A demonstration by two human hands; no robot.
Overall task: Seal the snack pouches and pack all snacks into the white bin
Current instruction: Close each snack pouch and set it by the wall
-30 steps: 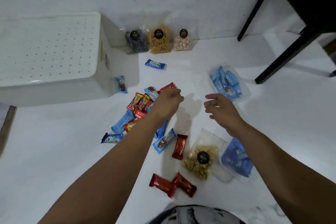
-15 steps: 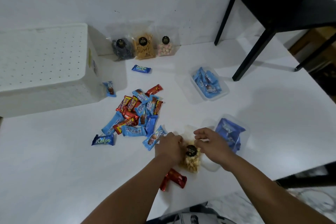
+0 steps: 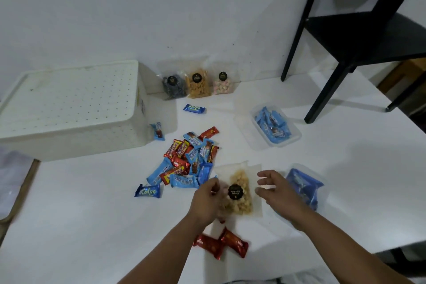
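Pouch: the clear snack pouch (image 3: 239, 188) is laid on the white surface (image 3: 92, 214) between both hands, long axis running away from the person.
Left hand (image 3: 207, 200): its fingers are curled on the pouch's left edge.
Right hand (image 3: 274, 189): just right of the pouch, fingers spread, nothing held.
White bin (image 3: 69, 108): far left, well apart.

Dim, soft shadows, slightly blurred edges

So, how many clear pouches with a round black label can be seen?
4. Three stand against the wall: a dark one, an orange one and a marshmallow one. The fourth, the popcorn pouch, lies between the left hand and right hand.
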